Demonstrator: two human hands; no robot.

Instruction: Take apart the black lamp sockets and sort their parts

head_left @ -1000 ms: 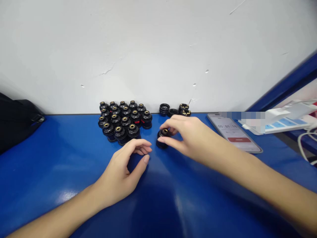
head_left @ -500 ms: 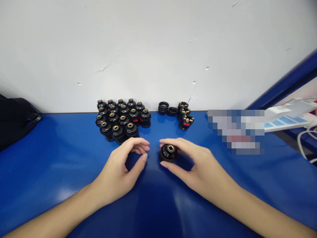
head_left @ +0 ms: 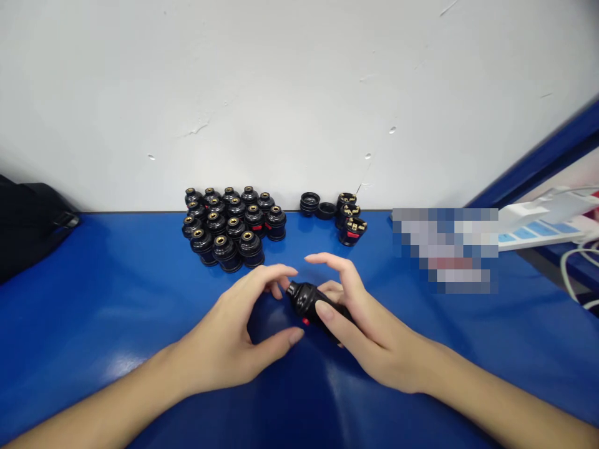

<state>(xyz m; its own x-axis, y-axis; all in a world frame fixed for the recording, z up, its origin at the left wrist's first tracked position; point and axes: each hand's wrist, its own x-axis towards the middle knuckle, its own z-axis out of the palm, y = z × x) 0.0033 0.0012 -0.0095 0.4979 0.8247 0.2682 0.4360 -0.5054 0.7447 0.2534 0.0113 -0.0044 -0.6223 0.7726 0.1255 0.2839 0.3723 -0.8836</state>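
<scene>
Over the blue tabletop (head_left: 116, 299), the black lamp holder (head_left: 306, 299) lies tilted between my hands, narrow end leftward; my right hand (head_left: 374, 337) is closed around its body, thumb along the side, index finger off it; my left hand (head_left: 234, 330) is parted wide by the narrow end, though I can't tell whether a fingertip touches; I'd judge the shell light, rigid and somewhat slippery, best held around its wide body, clear of the red tab (head_left: 306, 322).

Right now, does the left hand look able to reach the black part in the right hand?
Probably yes: the left hand is open beside the narrow end of the black part, with nothing visible in the way.
</scene>
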